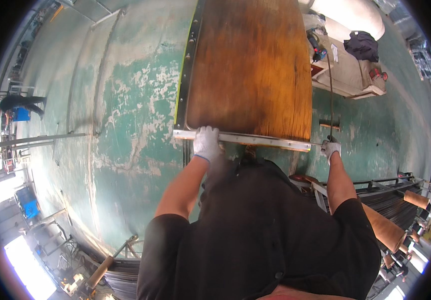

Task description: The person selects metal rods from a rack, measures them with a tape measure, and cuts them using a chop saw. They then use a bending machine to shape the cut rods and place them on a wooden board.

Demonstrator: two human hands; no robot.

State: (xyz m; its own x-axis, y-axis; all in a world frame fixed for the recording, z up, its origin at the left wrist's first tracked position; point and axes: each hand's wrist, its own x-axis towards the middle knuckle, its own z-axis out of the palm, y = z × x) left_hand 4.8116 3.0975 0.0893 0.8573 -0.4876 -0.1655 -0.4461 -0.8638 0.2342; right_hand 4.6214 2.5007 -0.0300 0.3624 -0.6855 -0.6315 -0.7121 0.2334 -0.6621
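Note:
In front of me lies a long wooden tabletop (255,65), orange-brown and worn, with a pale metal edge bar (265,140) across its near end. My left hand (207,141), in a white glove, is closed over this bar near its left end, fingers on top. Beyond the bar's right end is my right hand (331,147), also gloved, its fingers closed round the lower end of a long thin dark rod (331,95). That rod runs away from me along the table's right side. A thin piece reaches from the right hand toward the bar's end; its kind is unclear.
A dark riveted strip (188,70) borders the table's left side. At right, a pale bench (348,75) carries a power drill (317,50) and a dark cloth (362,46). Racks with brown rolls (383,227) stand behind me at right. Another person (23,103) is far left.

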